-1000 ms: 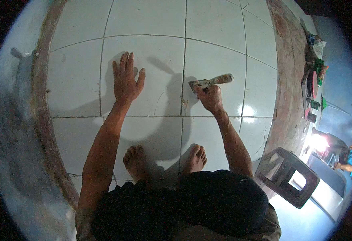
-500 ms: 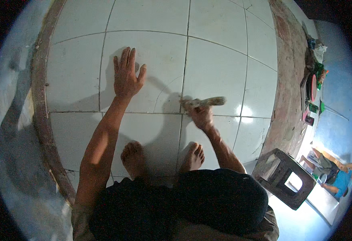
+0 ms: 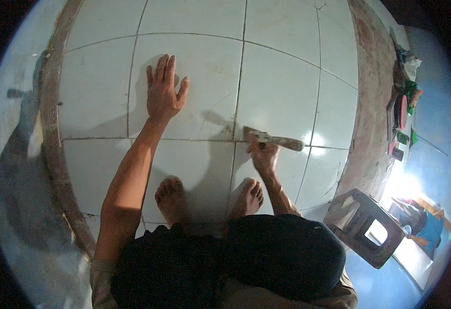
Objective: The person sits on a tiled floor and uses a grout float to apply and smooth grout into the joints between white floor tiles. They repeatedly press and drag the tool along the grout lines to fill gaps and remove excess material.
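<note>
My left hand (image 3: 163, 92) lies flat on a white floor tile (image 3: 199, 62) with its fingers spread; nothing is in it. In my right hand (image 3: 264, 156) is a scraper (image 3: 286, 143), a flat dirty blade on a worn handle, gripped near the blade. The handle points right, the blade left, close to the crossing of the grout lines. Whether the blade touches the tile I cannot tell. Fine scratches and a thin curved line mark the tile between my hands. My bare feet stand on the tiles below them.
To the lower right stands a dark stool (image 3: 364, 229) with a cut-out. A raised brown ledge (image 3: 367, 98) runs along the right, with assorted household items beyond it. A person in a blue top (image 3: 430, 229) is at the far right. A wall (image 3: 16, 170) rises on the left.
My right hand has shifted slightly right and down with the scraper, whose handle now tilts downward to the right. The left hand stays flat on the tile.
</note>
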`<state>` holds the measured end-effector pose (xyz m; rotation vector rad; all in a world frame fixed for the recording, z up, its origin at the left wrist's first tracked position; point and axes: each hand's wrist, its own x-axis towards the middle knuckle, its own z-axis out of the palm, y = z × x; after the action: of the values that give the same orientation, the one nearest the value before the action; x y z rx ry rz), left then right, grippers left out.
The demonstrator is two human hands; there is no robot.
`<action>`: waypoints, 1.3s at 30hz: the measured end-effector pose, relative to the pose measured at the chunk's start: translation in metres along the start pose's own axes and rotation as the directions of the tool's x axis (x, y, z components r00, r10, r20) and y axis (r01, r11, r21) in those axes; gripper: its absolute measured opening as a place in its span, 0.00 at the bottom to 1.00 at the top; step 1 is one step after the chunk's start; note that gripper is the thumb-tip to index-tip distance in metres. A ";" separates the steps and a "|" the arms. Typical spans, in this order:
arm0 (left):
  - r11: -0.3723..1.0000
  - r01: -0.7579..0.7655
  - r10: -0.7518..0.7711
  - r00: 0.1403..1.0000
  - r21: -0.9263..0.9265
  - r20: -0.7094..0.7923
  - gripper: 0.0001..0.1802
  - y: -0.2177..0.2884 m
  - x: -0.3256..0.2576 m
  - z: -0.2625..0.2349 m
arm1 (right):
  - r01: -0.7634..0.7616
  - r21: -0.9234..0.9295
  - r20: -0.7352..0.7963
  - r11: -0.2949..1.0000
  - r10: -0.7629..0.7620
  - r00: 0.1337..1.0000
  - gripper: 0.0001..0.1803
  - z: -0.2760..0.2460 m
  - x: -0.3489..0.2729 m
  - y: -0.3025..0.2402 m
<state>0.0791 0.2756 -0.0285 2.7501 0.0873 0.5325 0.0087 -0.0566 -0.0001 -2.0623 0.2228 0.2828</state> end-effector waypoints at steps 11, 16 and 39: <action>1.000 0.008 -0.008 1.000 -0.005 -0.013 0.39 0.000 -0.001 0.001 | -0.162 -0.095 -0.059 0.982 0.157 0.986 0.21 0.008 -0.006 -0.015; 0.999 0.017 -0.017 1.000 -0.029 -0.002 0.38 0.011 0.006 0.002 | -0.105 -0.180 -0.102 0.978 0.087 0.991 0.17 -0.002 0.008 0.054; 1.000 0.024 -0.024 0.998 0.002 0.055 0.37 0.012 0.008 0.002 | 0.022 -0.344 -0.106 0.939 -0.062 0.992 0.26 0.032 -0.018 0.027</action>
<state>0.0871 0.2649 -0.0232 2.7590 0.1071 0.4505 -0.0191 -0.0408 -0.0327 -2.4298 0.2109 0.1850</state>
